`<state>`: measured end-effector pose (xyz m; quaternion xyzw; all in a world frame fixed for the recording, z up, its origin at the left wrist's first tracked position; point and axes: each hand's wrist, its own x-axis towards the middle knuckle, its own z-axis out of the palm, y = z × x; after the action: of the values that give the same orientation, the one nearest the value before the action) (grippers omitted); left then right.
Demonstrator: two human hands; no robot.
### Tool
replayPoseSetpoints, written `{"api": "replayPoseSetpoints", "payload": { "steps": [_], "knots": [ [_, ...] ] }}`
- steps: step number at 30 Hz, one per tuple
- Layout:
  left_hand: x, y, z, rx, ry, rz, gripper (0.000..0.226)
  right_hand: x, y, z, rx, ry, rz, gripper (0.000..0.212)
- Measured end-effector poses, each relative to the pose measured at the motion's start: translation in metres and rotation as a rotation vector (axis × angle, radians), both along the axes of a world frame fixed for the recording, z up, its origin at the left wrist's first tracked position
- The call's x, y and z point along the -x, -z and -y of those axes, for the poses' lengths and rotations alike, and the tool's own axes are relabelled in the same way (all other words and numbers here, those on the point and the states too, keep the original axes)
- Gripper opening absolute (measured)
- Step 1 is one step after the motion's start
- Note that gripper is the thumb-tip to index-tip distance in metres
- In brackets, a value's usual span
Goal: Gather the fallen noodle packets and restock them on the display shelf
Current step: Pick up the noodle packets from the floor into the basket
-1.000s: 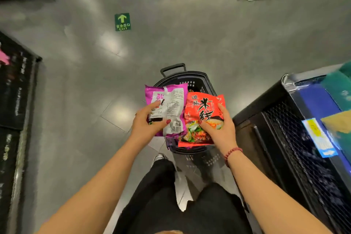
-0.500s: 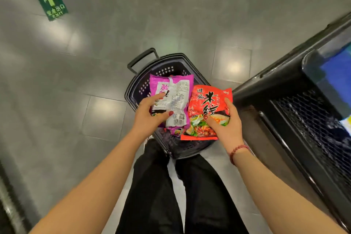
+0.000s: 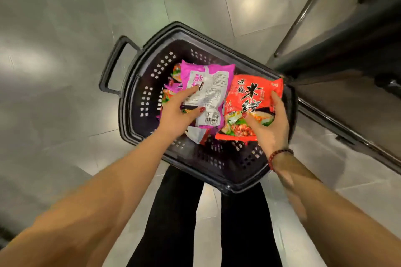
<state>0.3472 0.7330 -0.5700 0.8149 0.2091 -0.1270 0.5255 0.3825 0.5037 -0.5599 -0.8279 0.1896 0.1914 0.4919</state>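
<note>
Two noodle packets over the basket, one in each hand!

On the left there's grey tiled floor (image 3: 54, 71), then the handle (image 3: 110, 67) jutting off the black shopping basket (image 3: 147, 84), which has more packets (image 3: 196, 135) lying loose inside. The left hand (image 3: 175, 112) is clamped on the purple noodle packet (image 3: 212, 84), thumb pressed on its white back panel (label side up). Right beside it, edges meeting, is the red rice-noodle packet (image 3: 249, 97). The right hand (image 3: 271, 128) grips that one, thumb across the front picture and fingers up its right edge. A red bead bracelet (image 3: 276, 156) sits on that wrist. The dark shelf unit (image 3: 347, 45) stands at far right, close to the basket's rim.
</note>
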Motion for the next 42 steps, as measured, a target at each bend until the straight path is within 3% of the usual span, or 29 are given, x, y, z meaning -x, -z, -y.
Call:
{"api": "replayPoseSetpoints", "payload": {
  "steps": [10, 15, 17, 20, 23, 26, 31, 36, 42],
  "knots": [
    [-0.035, 0.140, 0.003, -0.105, 0.328, -0.055, 0.061, 0.017, 0.139, -0.011, 0.209, 0.072, 0.053, 0.078],
    [-0.038, 0.173, 0.007, -0.123, 0.499, -0.108, 0.072, 0.024, 0.177, -0.005, 0.378, -0.071, 0.038, 0.066],
    [-0.037, 0.186, 0.004, -0.255, 0.596, -0.088, 0.073, 0.025, 0.185, -0.007, 0.642, -0.221, 0.107, 0.060],
    [-0.032, 0.195, 0.000, -0.679, 0.742, 0.039, 0.070, 0.028, 0.195, -0.010, 0.883, -0.390, 0.273, 0.057],
    [-0.023, 0.192, 0.004, -0.766, 0.817, 0.245, 0.067, 0.036, 0.204, -0.007, 0.879, -0.478, 0.363, 0.053],
    [-0.025, 0.192, 0.011, -0.738, 0.848, 0.311, 0.071, 0.038, 0.210, -0.007, 0.906, -0.576, 0.376, 0.059],
    [-0.035, 0.203, 0.015, -0.751, 0.967, 0.261, 0.062, 0.030, 0.222, -0.004, 0.938, -0.624, 0.340, 0.063],
    [-0.035, 0.202, 0.021, -0.890, 1.033, 0.114, 0.061, 0.024, 0.222, -0.001, 0.936, -0.710, 0.206, 0.068],
    [-0.034, 0.140, 0.035, -0.859, 1.070, 0.076, 0.063, 0.020, 0.157, -0.005, 0.749, -0.589, 0.208, 0.059]
  ]
}}
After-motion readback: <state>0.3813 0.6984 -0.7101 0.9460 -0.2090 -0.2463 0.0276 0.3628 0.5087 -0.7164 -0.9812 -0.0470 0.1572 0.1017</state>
